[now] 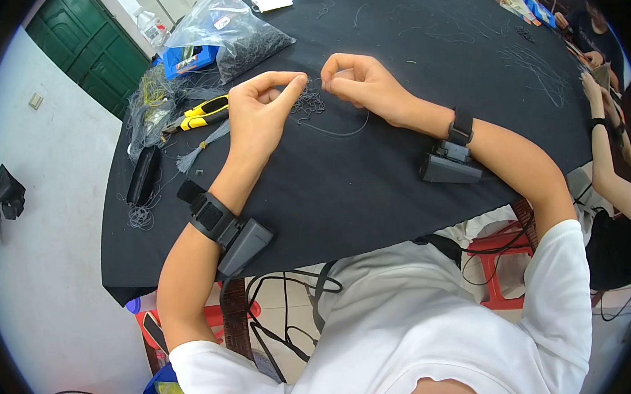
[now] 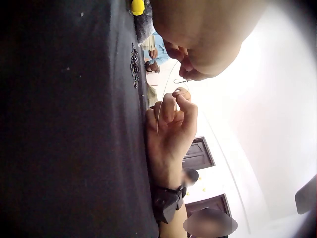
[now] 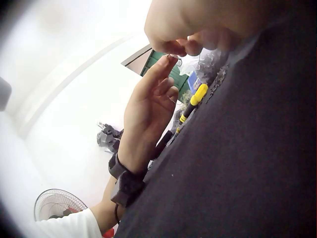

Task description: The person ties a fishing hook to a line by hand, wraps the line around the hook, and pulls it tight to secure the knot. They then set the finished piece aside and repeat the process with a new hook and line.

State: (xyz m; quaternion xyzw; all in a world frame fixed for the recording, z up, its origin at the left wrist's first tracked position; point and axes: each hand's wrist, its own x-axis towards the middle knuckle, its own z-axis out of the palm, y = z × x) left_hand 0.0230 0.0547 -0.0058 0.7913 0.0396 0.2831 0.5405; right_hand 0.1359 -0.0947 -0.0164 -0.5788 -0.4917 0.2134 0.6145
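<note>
Both hands are raised over the black tabletop, fingertips close together. The left hand [image 1: 262, 111] pinches with thumb and index finger, and a small dark fish hook [image 2: 181, 81] shows at its fingertips in the left wrist view. Facing it, the right hand [image 1: 367, 83] pinches a thin, pale fishing line [image 1: 340, 134] that hangs in a curve between the hands. Curled fingers hide the line's ends. Behind the fingertips lies a heap of small dark hooks [image 1: 309, 104] on the cloth.
Yellow-and-black pliers [image 1: 206, 113] lie left of the left hand, beside a tied bundle of line [image 1: 202, 148] and a black case [image 1: 143, 176]. A clear bag of dark pieces [image 1: 254, 47] and a blue box [image 1: 190, 60] stand behind. Loose lines [image 1: 541, 71] and other people are at right.
</note>
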